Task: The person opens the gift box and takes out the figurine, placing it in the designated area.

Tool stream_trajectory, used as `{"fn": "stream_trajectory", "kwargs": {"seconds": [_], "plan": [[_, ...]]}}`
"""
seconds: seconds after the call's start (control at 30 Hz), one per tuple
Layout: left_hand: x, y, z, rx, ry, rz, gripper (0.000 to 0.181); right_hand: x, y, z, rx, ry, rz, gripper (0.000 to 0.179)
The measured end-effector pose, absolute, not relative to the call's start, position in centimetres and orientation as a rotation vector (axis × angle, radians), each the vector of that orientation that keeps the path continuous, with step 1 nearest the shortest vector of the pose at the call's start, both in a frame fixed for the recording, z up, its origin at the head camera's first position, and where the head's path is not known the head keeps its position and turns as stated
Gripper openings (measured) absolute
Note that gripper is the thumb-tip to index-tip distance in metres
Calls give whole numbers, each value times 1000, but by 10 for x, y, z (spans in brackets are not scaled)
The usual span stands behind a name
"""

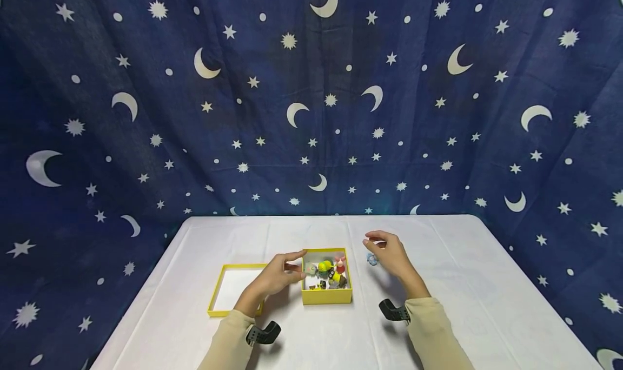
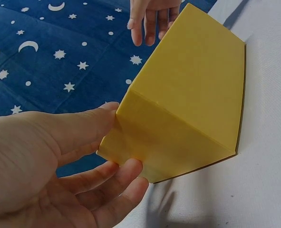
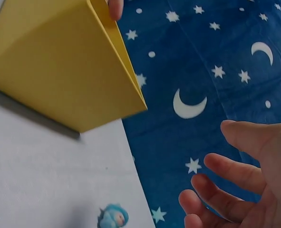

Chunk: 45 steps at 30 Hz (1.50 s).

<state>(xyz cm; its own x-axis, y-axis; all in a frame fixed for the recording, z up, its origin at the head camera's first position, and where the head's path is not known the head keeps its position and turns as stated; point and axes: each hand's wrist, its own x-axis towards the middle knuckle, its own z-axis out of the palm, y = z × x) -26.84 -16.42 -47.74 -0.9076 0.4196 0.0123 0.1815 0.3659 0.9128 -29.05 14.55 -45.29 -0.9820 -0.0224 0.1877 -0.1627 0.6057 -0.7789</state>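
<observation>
Standing open on the white table (image 1: 438, 267), our yellow box (image 1: 326, 297) contains small toys (image 1: 325, 267). With our left hand (image 1: 280, 274), we grip its left wall. Our right hand (image 1: 391, 253), thumb and fingertips apart, hovers near the blue toy (image 1: 372, 259). The lid (image 1: 237, 290) lies farther left.

From head: looks fwd/down, well back, gets table (image 1: 486, 316) & curtain (image 1: 331, 64). From wrists: look close-up past L hand (image 1: 274, 277) & R hand (image 1: 393, 257) twd curtain, share yellow box (image 2: 183, 85). In head/R wrist: share blue fig. (image 3: 113, 217)
</observation>
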Motion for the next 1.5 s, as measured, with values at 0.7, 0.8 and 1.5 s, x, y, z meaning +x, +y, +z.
{"fn": "stream_trajectory", "kwargs": {"seconds": [0.7, 0.8, 1.5], "plan": [[-270, -166, -480, 552, 2428, 1518, 57, -280, 96, -470, 348, -2681, 1394, 24], [-270, -165, -480, 554, 2430, 1521, 57, -280, 94, -473, 323, -2696, 1394, 24], [-267, -164, -477, 553, 2423, 1535, 57, -275, 79, -469, 174, -2828, 881, 8]]}}
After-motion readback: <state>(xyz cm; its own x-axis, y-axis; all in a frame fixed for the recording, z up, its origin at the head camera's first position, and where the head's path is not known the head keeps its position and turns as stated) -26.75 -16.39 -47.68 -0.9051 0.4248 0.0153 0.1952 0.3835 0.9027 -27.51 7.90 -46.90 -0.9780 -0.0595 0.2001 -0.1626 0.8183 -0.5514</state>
